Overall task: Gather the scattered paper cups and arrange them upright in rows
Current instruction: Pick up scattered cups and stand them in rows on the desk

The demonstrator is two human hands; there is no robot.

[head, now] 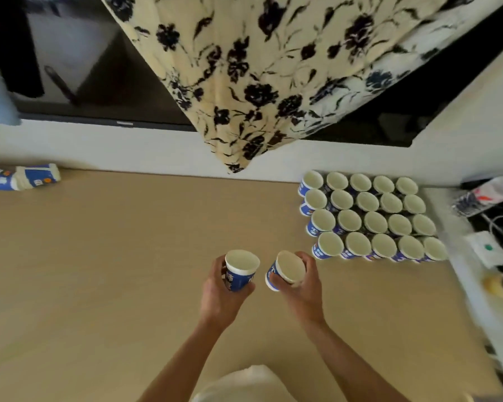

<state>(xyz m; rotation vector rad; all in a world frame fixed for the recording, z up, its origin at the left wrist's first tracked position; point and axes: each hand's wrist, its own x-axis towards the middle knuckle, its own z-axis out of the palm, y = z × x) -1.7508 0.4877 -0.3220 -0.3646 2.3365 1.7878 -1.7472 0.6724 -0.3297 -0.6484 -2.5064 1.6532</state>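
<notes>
Our left hand (219, 295) grips the left cup (240, 272), right hand (307, 288) the right cup (288, 269); v light, thin paper, dents easily, so we squeeze mid-wall softly

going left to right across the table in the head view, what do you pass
blue-and-white paper cups lying on their sides → left hand gripping an upright blue paper cup → tilted blue paper cup in the right hand → block of upright paper cups in rows

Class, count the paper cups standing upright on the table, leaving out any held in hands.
20, all in one block at the far right of the table: four rows of five. None seems hidden.
</notes>
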